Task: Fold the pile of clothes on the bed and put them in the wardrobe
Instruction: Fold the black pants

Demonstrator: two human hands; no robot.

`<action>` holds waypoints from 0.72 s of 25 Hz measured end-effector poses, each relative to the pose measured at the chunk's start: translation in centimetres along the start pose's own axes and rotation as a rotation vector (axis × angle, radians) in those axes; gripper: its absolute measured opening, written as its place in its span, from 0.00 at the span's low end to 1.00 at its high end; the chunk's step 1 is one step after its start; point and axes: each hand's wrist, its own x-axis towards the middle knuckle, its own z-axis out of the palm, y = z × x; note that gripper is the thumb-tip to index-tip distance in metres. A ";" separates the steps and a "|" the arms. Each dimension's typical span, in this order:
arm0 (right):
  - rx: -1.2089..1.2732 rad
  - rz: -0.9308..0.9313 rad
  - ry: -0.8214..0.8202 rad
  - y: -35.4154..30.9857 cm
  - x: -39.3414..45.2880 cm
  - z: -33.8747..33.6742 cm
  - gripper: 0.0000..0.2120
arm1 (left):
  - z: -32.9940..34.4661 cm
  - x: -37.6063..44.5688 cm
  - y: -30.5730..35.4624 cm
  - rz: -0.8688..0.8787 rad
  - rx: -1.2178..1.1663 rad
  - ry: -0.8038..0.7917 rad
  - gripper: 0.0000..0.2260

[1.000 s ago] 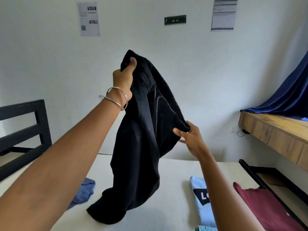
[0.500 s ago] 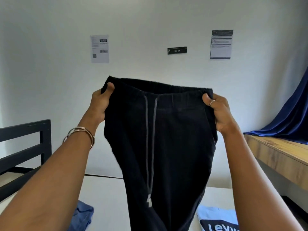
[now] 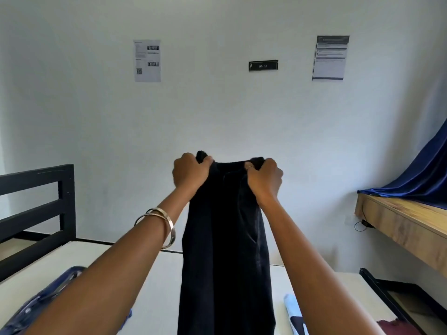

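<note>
Both hands, left hand (image 3: pixel 189 174) and right hand (image 3: pixel 264 180), curl fingers around the black trousers' (image 3: pixel 225 250) waistband; legs hang below.

The trousers (image 3: pixel 225 238) are plain black, without pattern; the bed (image 3: pixel 154 286) surface is off-white; its frame (image 3: pixel 36 206) is black; the wall (image 3: pixel 217 112) is white; the curtain (image 3: pixel 420 172) is deep blue; the shelf (image 3: pixel 399 226) shows light brown wood grain; a garment (image 3: pixel 294 313) is pale blue with a dark patch; another garment (image 3: pixel 396 328) is maroon; the bangles (image 3: pixel 167 226) are gold-toned; the small wall plate (image 3: pixel 263 66) is black with white characters.
</note>
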 end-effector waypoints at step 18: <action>0.734 -0.096 -0.570 1.5 -1.1 -5.1 0.32 | -1.2 -0.3 3.6 0.673 0.172 -0.662 0.28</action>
